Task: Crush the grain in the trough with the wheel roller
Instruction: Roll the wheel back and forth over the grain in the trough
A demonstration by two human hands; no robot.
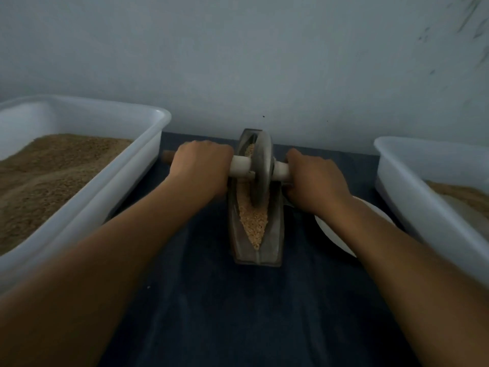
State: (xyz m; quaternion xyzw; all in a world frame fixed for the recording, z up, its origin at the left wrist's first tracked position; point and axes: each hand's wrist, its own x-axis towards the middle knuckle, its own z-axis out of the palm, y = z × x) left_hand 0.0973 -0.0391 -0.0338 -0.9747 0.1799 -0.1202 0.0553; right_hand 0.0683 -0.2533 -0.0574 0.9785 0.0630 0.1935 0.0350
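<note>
the wheel (260, 168) looked heavy and stiff, likely metal, standing upright in the narrow trough (255, 250) on the dark cloth, past its middle. the axle (239, 165) was the right place to hold. the left hand (202, 168) and right hand (313, 178) each gripped it, one either side, arms stretched forward. loose, dry grain (252, 221) lay in the trough and would shift easily.

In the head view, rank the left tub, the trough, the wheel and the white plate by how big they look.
1. left tub, though it sits nearer the camera's edge.
2. trough.
3. wheel.
white plate: mostly hidden under the right forearm, so it cannot be ranked.
</note>
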